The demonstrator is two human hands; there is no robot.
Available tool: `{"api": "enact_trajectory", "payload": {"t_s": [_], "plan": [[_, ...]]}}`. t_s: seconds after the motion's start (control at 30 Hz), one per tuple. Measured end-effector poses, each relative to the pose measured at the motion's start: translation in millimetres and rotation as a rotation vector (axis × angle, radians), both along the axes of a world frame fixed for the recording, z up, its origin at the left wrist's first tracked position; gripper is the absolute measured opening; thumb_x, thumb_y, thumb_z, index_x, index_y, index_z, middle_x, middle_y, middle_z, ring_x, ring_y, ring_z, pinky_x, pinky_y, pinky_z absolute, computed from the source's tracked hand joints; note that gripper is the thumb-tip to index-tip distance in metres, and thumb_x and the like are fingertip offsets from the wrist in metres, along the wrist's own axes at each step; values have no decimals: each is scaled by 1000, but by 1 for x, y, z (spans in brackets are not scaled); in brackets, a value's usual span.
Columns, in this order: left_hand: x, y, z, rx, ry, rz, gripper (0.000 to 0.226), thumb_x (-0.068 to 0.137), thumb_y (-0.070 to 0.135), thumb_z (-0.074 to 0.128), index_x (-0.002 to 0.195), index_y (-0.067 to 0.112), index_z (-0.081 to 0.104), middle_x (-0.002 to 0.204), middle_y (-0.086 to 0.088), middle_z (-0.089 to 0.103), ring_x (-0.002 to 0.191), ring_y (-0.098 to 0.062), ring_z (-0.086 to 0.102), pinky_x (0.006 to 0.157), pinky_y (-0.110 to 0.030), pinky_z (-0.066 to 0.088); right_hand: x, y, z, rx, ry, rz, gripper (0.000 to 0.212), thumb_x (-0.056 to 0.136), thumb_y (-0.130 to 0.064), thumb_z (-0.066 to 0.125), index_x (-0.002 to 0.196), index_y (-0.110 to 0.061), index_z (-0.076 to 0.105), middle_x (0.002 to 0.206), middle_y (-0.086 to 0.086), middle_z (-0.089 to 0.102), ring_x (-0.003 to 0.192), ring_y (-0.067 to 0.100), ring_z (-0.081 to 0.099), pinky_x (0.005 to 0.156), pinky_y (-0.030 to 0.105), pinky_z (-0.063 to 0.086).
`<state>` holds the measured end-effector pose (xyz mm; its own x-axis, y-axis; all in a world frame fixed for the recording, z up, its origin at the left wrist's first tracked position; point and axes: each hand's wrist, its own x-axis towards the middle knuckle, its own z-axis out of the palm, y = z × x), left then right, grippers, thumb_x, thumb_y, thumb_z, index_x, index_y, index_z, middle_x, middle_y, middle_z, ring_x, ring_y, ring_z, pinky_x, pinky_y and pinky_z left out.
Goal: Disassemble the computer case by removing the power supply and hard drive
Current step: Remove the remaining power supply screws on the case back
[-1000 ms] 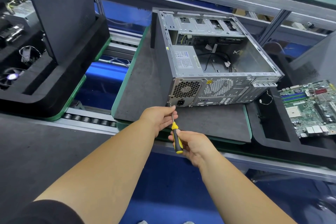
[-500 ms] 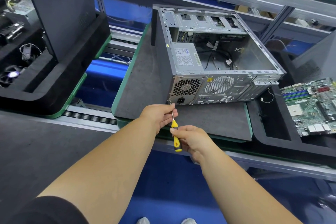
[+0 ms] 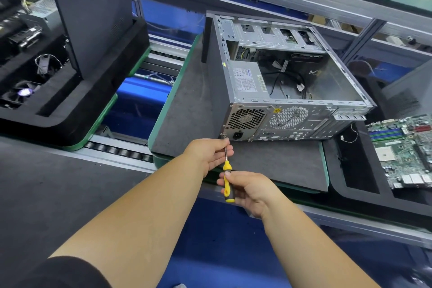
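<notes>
Open grey steel computer case [image 3: 292,82] on grey mat, right hand [image 3: 247,190] gripped yellow-black screwdriver [image 3: 227,180] at case's rear corner, left hand [image 3: 208,154] pinched its shaft

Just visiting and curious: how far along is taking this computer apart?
Early on. Done: the computer case lies open, and a motherboard sits in the tray beside it. In hand: the right hand drives a screwdriver at the rear corner while the left hand steadies its shaft. Left: the power supply remains inside; no hard drive is visible.
</notes>
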<state>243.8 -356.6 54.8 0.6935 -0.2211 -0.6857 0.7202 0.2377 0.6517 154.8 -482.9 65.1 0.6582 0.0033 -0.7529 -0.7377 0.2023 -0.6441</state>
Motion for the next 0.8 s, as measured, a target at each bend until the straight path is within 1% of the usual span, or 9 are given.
{"api": "enact_trajectory", "payload": {"t_s": [0.13, 0.23, 0.37, 0.47, 0.53, 0.6, 0.63, 0.73, 0.8], "plan": [[0, 0, 1, -11, 3, -5, 13, 90, 14, 70, 100, 6, 69, 81, -5, 77, 75, -13, 75, 55, -21, 57, 0, 2, -1, -45, -22, -19, 21, 84, -15, 77, 102, -5, 72, 91, 12, 77, 66, 16, 70, 63, 31, 57], [-1, 1, 1, -23, 5, -5, 11, 91, 14, 69, 98, 6, 69, 82, -6, 77, 75, -15, 75, 55, -22, 57, 2, 4, 1, -128, -34, 4, 19, 79, -17, 82, 92, -8, 72, 81, 8, 77, 59, 13, 68, 56, 26, 54], [-2, 1, 2, -29, -11, -10, 13, 89, 16, 71, 99, 7, 69, 83, -4, 77, 77, -14, 75, 55, -21, 56, 5, 7, 4, -293, -51, 58, 22, 74, -23, 86, 79, -14, 66, 67, 1, 67, 57, 13, 56, 52, 25, 47], [-2, 1, 2, -15, -24, -26, 19, 86, 17, 75, 100, 8, 68, 85, -4, 77, 80, -14, 75, 57, -22, 57, 5, 9, 6, -423, -80, 124, 29, 75, -27, 86, 80, -16, 59, 68, 1, 62, 61, 15, 55, 54, 26, 47], [-3, 0, 2, -11, -26, -17, 17, 86, 15, 74, 100, 8, 67, 84, -4, 77, 80, -14, 75, 58, -22, 58, 3, 8, 9, -452, -97, 179, 28, 79, -30, 82, 84, -15, 60, 73, 4, 65, 64, 15, 56, 56, 27, 49], [-4, -1, 2, -17, -22, 0, 12, 88, 12, 73, 97, 7, 67, 81, -5, 77, 76, -14, 75, 56, -21, 57, 2, 5, 14, -431, -103, 241, 23, 87, -35, 74, 93, -14, 65, 84, 6, 71, 71, 14, 60, 62, 27, 51], [-4, -2, 2, -17, -15, 5, 11, 88, 11, 72, 96, 6, 67, 79, -5, 76, 74, -14, 75, 55, -21, 57, 1, 3, 15, -375, -89, 250, 22, 92, -35, 67, 98, -14, 68, 88, 5, 74, 74, 14, 62, 66, 27, 52], [-3, -2, 3, -14, -2, 17, 9, 89, 9, 71, 96, 5, 66, 76, -5, 76, 71, -14, 74, 56, -22, 58, -2, -6, 15, -142, -38, 212, 22, 101, -22, 53, 109, -11, 70, 96, 7, 77, 88, 17, 69, 78, 32, 55], [-2, -2, 4, -21, -1, 18, 9, 89, 9, 70, 96, 5, 66, 74, -5, 76, 69, -13, 74, 55, -21, 58, -3, -12, 12, -90, -53, 210, 19, 101, -15, 54, 109, -10, 71, 97, 9, 77, 87, 17, 70, 78, 31, 57]]}}
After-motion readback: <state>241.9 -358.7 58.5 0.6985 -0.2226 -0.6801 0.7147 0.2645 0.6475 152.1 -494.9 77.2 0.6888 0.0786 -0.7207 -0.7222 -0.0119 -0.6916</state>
